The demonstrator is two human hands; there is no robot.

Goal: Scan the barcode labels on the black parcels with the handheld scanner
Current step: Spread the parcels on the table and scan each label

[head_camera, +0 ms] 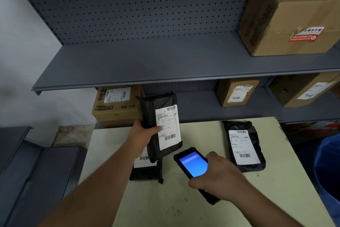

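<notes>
Black plastic wraps the raised parcel (158,125), a flat, crinkled bag held upright above the table (184,199), its white label (168,127) facing the camera with one barcode at the top and another near the bottom. The left hand (141,134) grips its left edge, thumb pressed across the label's lower left and fingers hidden behind the bag. Just right of and below that hand, the handheld scanner (193,166) — a black-cased device with a glowing blue screen — points up at the parcel's lower corner; the right hand (219,179) is wrapped tightly around its lower half, so the handle end is mostly covered.

Beneath the left hand lies a second black parcel (145,171), largely masked by the forearm and the raised bag, only a strip of its label and one barcode showing. Right of the scanner hand a third black parcel (244,145) lies flat, label up. The label print is too small to read.

Beyond, grey pegboard shelving (147,64) carries cardboard boxes — the left lower box (116,107) shows "45" among its characters, and the big upper box (290,17) bears a red and white sticker, illegible and cut off at the frame's edge.
</notes>
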